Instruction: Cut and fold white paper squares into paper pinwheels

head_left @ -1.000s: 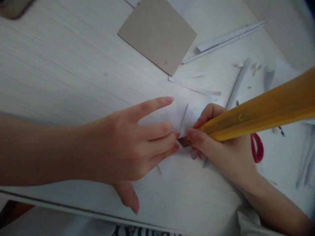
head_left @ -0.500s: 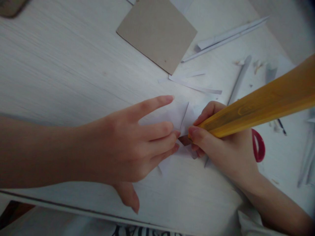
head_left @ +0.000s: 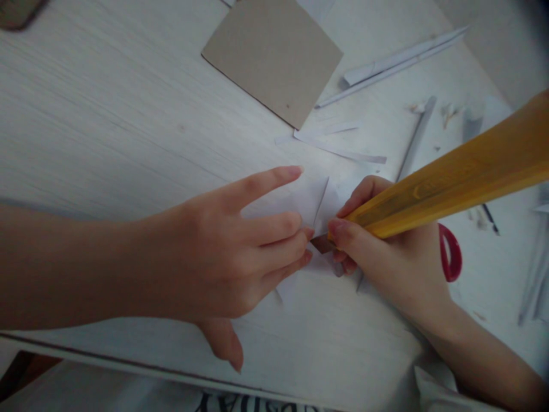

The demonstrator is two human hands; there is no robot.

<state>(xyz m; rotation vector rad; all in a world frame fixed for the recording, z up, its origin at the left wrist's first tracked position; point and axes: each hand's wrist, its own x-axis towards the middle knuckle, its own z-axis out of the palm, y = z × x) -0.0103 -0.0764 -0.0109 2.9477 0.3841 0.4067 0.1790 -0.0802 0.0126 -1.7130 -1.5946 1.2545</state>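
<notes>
My right hand (head_left: pixel 398 257) grips a yellow utility knife (head_left: pixel 433 183) close to its front end. Its short blade (head_left: pixel 321 244) points left, and the tip meets the fingertips of my left hand (head_left: pixel 231 246) and the paper there. With palm down and fingers stretched, the left hand rests on a small folded piece of white paper (head_left: pixel 315 197), its thumb out to the side. My left fingers hide part of the paper. Whether the blade has cut into it, I cannot tell.
Beyond the hands lies a square of grey cardboard (head_left: pixel 272 60). Thin paper strips (head_left: pixel 341 150) and folded paper lengths (head_left: pixel 398 63) are scattered to its right. A red scissors-like loop handle (head_left: pixel 450 252) shows behind my right hand. The table edge (head_left: pixel 128 366) runs along the bottom.
</notes>
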